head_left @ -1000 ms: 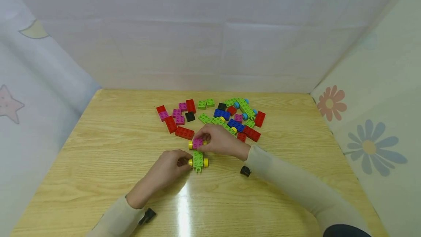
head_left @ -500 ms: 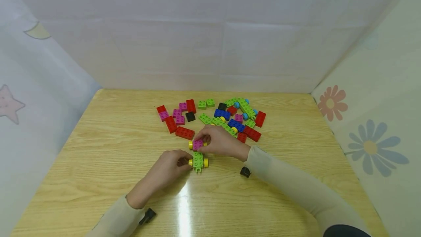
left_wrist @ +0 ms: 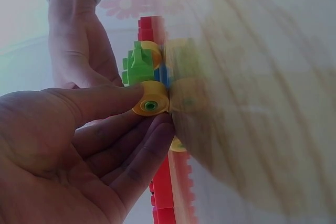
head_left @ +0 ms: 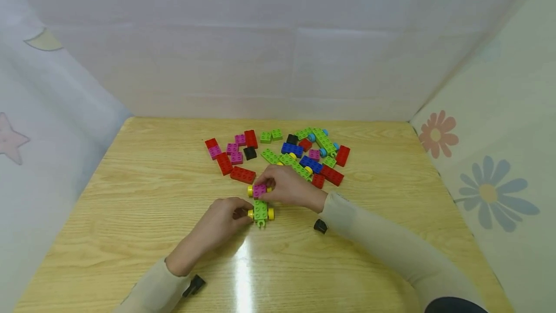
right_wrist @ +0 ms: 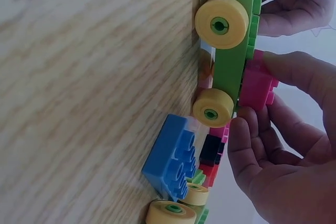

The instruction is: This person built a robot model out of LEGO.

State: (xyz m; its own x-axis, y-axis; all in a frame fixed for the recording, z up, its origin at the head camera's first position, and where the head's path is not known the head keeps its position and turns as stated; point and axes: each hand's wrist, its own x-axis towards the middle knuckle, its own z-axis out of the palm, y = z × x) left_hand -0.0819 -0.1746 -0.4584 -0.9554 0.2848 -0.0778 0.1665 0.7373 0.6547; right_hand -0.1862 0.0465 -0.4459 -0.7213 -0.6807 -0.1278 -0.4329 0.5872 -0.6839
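Observation:
A green wheeled toy car base [head_left: 260, 210] with yellow wheels stands on the wooden table. My left hand [head_left: 222, 217] pinches one of its near wheels [left_wrist: 152, 99] between thumb and fingers, as the left wrist view shows. On the studs at the far end of the base sits a pink brick [right_wrist: 256, 85]. My right hand [head_left: 286, 185] holds that brick by its sides with thumb and fingertips. A hook-like coupling [head_left: 261, 223] sticks out of the base's near end. The right fingers partly cover the far right wheel in the head view.
Beyond the hands lie loose red, pink, green, blue and black bricks. Among them are another green base with yellow wheels [head_left: 295, 165] and one with blue wheels [head_left: 323, 141]. A long red brick [head_left: 243, 174] lies close behind the base. White cloth walls border the table [head_left: 130, 197].

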